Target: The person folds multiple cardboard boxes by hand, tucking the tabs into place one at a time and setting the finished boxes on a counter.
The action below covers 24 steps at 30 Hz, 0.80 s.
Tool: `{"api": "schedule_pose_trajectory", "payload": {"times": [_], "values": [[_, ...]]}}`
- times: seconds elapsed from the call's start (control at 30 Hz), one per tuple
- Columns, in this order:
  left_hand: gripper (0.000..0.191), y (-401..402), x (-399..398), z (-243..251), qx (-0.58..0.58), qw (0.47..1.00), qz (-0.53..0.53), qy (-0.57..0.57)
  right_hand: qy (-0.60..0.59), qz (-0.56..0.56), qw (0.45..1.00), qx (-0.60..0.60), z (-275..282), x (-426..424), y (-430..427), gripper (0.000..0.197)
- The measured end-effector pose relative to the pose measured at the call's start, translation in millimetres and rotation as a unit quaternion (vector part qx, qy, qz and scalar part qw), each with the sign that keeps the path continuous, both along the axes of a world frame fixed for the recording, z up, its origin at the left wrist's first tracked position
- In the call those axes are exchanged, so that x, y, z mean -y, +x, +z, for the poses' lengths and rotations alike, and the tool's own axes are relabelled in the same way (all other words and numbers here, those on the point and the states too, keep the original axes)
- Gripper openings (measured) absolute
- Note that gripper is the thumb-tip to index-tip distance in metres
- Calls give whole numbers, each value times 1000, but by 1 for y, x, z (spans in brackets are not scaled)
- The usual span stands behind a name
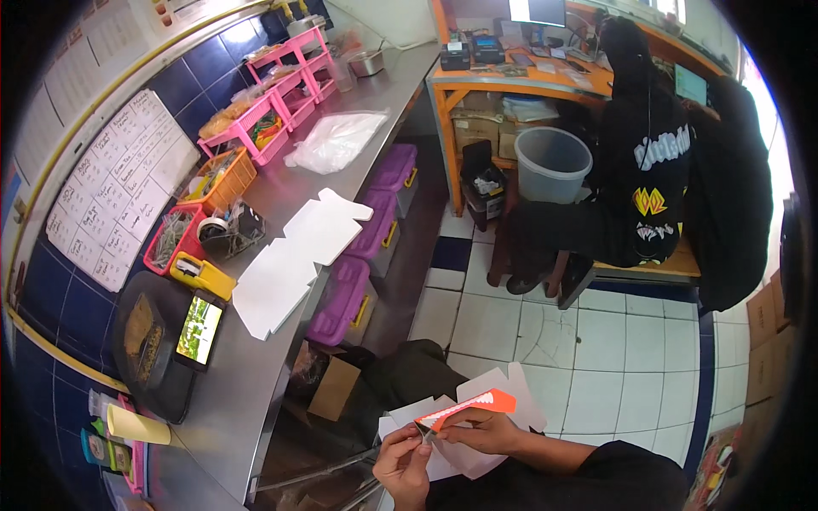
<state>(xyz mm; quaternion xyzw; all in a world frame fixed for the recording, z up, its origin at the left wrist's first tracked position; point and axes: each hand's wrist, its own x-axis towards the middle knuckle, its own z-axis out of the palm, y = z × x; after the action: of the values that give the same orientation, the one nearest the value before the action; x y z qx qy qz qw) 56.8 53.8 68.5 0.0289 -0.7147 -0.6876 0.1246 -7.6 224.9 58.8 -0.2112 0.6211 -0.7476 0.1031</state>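
My right hand [480, 432] grips a partly folded card box [473, 458] by its orange panel [503, 401], which carries a jagged white print. At that panel's narrow end, my left hand [404, 465] pinches a corner of the same card between thumb and fingers. White flaps spread out beneath and behind both hands, over my lap. Part of the box is hidden by my fingers. Up on the steel counter [220, 409], to the left, white flat box blanks [275, 284] lie with their notched edges reaching the counter's rim.
A lit smartphone [199, 329] leans on a black object beside a yellow stapler-like tool [203, 276]. Behind are a red basket [171, 239] and pink racks [275, 102]. Purple-lidded bins [342, 300] stand below the counter. Two people in black [645, 160] sit at an orange desk [530, 83].
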Motion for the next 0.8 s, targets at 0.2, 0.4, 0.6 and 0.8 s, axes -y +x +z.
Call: {"api": "schedule_pose_trajectory", "payload": {"times": [0.2,0.4,0.6,0.8], "values": [[13,-9,-16,0,-51,994,54,80,-90,-26,996,9,-5,10,3,20],[11,-11,-19,-1,-70,994,85,-19,-60,-55,997,13,7,15,12,22],[16,-14,-20,-12,-69,991,111,-27,-34,-30,999,-19,10,18,18,30],[38,-17,-19,4,0,974,159,160,38,22,998,-37,35,14,1,34]]}}
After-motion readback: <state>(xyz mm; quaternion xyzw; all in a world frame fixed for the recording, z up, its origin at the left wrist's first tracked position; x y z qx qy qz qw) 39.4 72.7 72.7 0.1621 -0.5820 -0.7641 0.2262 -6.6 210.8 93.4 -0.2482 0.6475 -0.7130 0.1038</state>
